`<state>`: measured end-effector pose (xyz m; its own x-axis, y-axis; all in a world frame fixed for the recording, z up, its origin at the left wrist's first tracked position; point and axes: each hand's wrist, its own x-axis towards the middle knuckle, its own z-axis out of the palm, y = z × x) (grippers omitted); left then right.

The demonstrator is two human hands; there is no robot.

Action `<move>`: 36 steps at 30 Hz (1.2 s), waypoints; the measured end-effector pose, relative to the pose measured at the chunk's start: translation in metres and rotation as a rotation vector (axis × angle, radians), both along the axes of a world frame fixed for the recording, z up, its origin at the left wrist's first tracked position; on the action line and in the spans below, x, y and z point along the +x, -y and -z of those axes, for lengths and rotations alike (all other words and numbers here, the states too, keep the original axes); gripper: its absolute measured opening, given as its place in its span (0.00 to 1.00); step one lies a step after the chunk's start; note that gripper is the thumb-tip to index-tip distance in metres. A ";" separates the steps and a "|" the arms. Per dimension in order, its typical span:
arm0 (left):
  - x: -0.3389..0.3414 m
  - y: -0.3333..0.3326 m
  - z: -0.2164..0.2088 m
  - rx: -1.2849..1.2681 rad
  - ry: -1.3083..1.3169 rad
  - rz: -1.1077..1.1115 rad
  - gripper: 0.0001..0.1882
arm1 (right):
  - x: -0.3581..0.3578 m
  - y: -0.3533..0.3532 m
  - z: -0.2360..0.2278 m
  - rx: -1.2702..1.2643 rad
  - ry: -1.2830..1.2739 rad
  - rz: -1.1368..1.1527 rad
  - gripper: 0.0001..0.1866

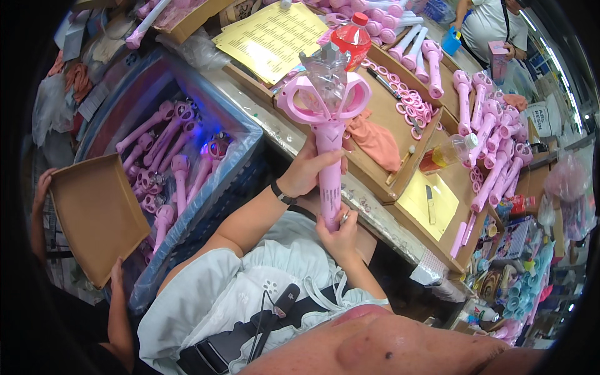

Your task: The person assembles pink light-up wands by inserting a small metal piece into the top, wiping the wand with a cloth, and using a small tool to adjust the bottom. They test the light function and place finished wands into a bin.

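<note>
A pink toy wand with a clear crown-shaped top and looped pink wings stands upright before me. My left hand is wrapped round its handle below the wings, a black band on the wrist. At the handle's bottom end, the fingers of my right hand are closed on the wand. A small shiny spot shows by those fingers; I cannot make out what it is. Past the wand lies a cardboard tray with pink rings, a black marker and an orange cloth.
On the left, a co-worker's hands hold a cardboard box lid over a lined blue bin of pink wands. A red-capped bottle, yellow sheets, an amber bottle and more wands crowd the bench. Another person stands far right.
</note>
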<state>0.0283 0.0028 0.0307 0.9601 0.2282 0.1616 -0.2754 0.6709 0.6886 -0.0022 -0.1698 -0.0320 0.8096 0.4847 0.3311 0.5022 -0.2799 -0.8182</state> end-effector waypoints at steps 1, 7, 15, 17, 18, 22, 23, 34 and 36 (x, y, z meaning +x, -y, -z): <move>0.002 -0.005 -0.001 -0.074 0.025 0.037 0.27 | -0.001 0.002 0.001 0.034 -0.009 -0.033 0.25; 0.010 -0.018 -0.012 -0.034 0.113 -0.071 0.31 | -0.005 0.011 0.001 0.105 -0.001 -0.086 0.25; 0.000 0.003 -0.007 0.170 -0.060 -0.091 0.32 | -0.007 0.013 -0.005 -0.020 -0.025 0.005 0.26; 0.001 0.003 -0.005 0.214 -0.112 -0.080 0.32 | -0.007 0.014 -0.002 0.012 -0.064 -0.011 0.25; 0.001 0.002 -0.005 0.238 -0.165 -0.072 0.31 | -0.007 0.014 -0.001 0.021 -0.081 -0.017 0.25; 0.005 -0.010 -0.008 0.148 -0.068 -0.045 0.29 | -0.005 0.020 0.002 0.122 -0.227 -0.113 0.24; 0.009 -0.015 -0.010 -0.002 -0.017 -0.057 0.27 | -0.004 0.022 0.001 0.128 -0.239 -0.161 0.24; 0.016 -0.037 -0.025 0.431 -0.103 -0.295 0.32 | 0.003 0.038 -0.014 0.618 -1.165 -0.467 0.21; 0.014 -0.038 -0.024 0.404 -0.111 -0.283 0.31 | 0.003 0.039 -0.012 0.635 -1.206 -0.477 0.21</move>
<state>0.0427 0.0412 0.0546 0.8862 0.4221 0.1910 -0.3179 0.2541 0.9134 0.0006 -0.2088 -0.0195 0.5521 0.8170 -0.1667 -0.6317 0.2793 -0.7231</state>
